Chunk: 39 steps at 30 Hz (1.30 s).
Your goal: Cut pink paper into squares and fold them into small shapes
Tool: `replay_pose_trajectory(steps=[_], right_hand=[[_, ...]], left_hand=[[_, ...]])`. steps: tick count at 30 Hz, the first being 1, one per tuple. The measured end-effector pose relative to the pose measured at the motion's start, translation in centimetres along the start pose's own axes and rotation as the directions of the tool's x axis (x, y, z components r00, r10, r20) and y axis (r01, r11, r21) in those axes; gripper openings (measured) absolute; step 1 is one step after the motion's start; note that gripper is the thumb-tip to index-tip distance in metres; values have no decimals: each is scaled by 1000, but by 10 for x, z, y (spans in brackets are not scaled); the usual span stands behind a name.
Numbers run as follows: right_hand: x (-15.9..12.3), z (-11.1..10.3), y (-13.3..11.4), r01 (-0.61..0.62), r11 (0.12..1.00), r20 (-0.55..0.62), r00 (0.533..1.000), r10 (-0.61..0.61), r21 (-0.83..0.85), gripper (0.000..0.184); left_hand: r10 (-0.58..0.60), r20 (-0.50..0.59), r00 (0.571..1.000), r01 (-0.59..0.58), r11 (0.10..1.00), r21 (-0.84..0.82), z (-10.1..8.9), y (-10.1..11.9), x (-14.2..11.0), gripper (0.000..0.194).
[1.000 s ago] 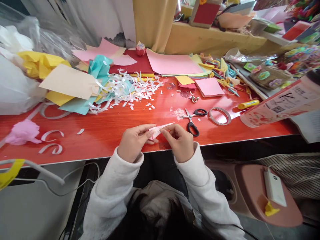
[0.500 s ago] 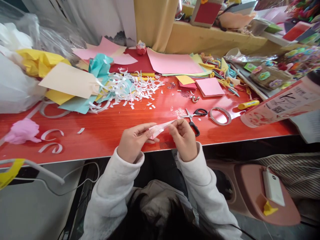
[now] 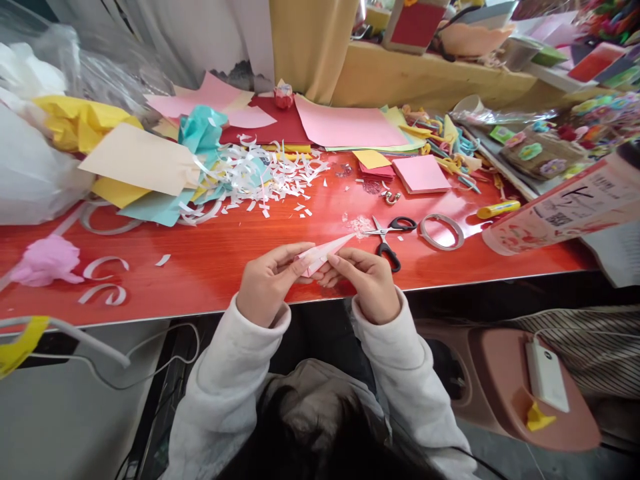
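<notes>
A folded piece of pink paper [image 3: 327,251] with a long narrow point is held between both hands over the front edge of the red table [image 3: 200,280]. My left hand [image 3: 270,279] pinches its wide end, thumb on top and fingers beneath. My right hand [image 3: 367,277] grips the lower right side with thumb and fingers, leaving the point free toward the upper right. Black-handled scissors [image 3: 387,233] lie partly spread just beyond my right hand. Beside them is a roll of clear tape [image 3: 442,231].
Shredded white paper [image 3: 265,177] is heaped at the back left near coloured sheets. A pink sticky-note pad [image 3: 421,175] lies behind the scissors. A large patterned cup [image 3: 560,207] leans at the right. A pink crumpled bundle [image 3: 47,260] sits at the left.
My right hand has shifted from the paper's tip down to its lower side, so the point is now uncovered. My left hand keeps its hold on the wide end.
</notes>
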State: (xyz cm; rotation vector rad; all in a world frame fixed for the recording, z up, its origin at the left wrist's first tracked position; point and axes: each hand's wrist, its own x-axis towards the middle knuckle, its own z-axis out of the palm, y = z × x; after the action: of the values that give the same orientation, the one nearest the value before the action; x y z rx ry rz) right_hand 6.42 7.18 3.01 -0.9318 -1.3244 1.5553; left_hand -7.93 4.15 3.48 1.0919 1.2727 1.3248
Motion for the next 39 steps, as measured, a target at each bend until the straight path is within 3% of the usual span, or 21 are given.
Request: replay_pose_trajectory(steps=[8,15,21,30,39], right_hand=[[1,0,2,15,1000,-22,1000,-14,14,16],[2,1,4,65,997,-75,995,-67,-37,20],[1,0,3,58,996,-56,997,-62,-73,17],[1,1,2,82,969,-169,978,-124,-235,15],[0,0,4,77,968,-155,981,-117,-239,15]], left_hand=[[13,-5,1000,-13,999,30,1,1,-1,28],[16,57,998,-20,998,62,0,0,0,26],[-12,33,999,10,998,56,0,-2,1,25],[1,114,993,-26,976,214,-1,0,1,21],[39,112,993,-71,952,298,-1,2,0,19]])
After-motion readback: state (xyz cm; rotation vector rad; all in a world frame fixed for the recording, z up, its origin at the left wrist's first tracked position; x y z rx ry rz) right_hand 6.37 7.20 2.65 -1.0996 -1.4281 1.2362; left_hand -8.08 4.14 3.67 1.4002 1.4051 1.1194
